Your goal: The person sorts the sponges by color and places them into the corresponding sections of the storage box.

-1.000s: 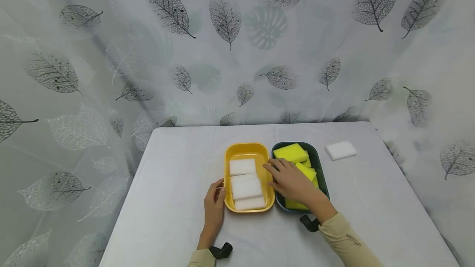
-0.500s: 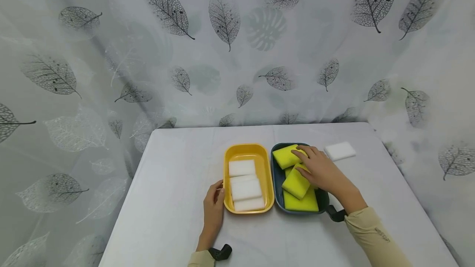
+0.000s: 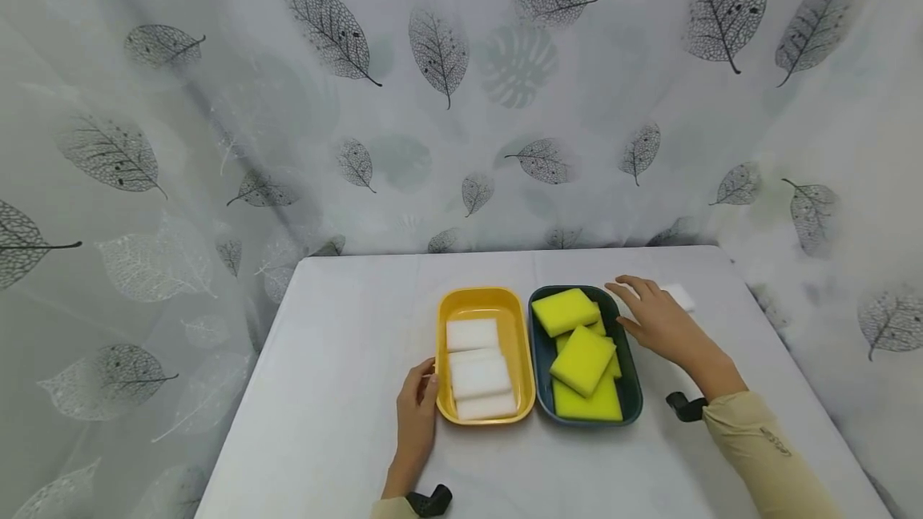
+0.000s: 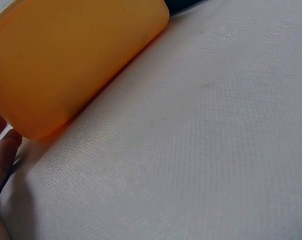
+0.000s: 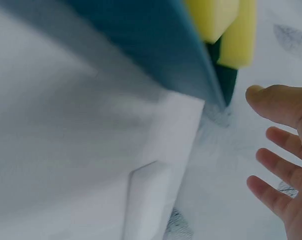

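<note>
My left hand point(image 3: 417, 411) touches the left side of a yellow tray point(image 3: 529, 391), its fingers resting against the outer wall. In the left wrist view, the fingertips point(image 4: 10, 145) meet the tray's corner. Several white sponges point(image 3: 479, 376) lie inside, partly overlapping. My right hand point(image 3: 659, 325) is held above the table just right of a dark green tray point(image 3: 634, 391), fingers spread and holding nothing. Yellow sponges point(image 3: 584, 359) are heaped in that tray. Behind the right hand lies a white sponge point(image 3: 679, 295), mostly hidden in the head view; the right wrist view shows this white sponge point(image 5: 148, 200) on the tabletop.
Both trays stand side by side on a white-covered table point(image 3: 339, 343). A leaf-patterned curtain point(image 3: 461, 118) hangs behind the table and along its sides. Black wrist mounts point(image 3: 430, 500) are strapped to both wrists.
My right hand has moved from between the trays, across the yellow sponges, to the right of the green tray. One yellow sponge now sits tilted atop the heap. The left hand stays put.
</note>
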{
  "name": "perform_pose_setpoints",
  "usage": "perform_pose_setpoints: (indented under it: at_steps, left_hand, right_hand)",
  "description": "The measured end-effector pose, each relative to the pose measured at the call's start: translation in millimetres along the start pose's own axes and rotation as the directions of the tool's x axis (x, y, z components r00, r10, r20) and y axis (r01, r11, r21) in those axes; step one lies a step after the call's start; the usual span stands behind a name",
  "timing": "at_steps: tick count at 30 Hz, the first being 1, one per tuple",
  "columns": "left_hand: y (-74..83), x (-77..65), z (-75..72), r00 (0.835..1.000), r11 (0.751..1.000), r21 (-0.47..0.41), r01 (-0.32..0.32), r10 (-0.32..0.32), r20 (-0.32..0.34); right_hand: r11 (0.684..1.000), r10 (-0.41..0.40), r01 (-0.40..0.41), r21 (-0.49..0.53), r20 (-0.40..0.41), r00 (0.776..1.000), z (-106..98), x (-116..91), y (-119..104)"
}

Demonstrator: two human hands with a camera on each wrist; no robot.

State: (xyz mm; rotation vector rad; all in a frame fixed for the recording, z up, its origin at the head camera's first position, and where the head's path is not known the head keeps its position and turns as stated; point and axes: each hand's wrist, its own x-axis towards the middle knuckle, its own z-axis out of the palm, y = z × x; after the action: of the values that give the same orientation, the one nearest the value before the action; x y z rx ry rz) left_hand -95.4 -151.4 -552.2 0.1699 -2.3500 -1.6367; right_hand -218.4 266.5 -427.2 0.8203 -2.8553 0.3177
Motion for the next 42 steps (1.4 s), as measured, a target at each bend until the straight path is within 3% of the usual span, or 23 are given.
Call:
perform_pose_setpoints:
  at_steps: [9,18,27,36,42]
  left_hand:
    - [-0.7,5.7,-1.7,1.0,1.0,0.015,-0.018,0.018,-0.003]
    - [-3.5,-0.6,-1.9,1.0,0.999,0.033,-0.002,0.003,-0.015]
    - [-4.5,-1.5,0.0,0.999,1.0,0.013,-0.019,0.019,-0.041]
    - [-6.1,-1.7,0.1,0.999,1.0,0.009,0.005,-0.005,-0.037]
    - [-5.2,1.4,4.5,0.999,1.0,0.003,-0.029,0.029,-0.037]
  right_hand:
    - [0.998,0.047,-0.044,-0.051,0.059,0.997,8,2,34]
    - [0.989,0.124,-0.112,-0.1,0.122,0.985,24,-5,52]
    - [0.975,0.158,-0.131,-0.181,0.141,0.977,34,-11,73]
    - [0.972,0.208,-0.178,-0.156,0.201,0.957,45,-24,87]
    - [0.966,0.227,-0.194,-0.174,0.2,0.953,46,-25,96]
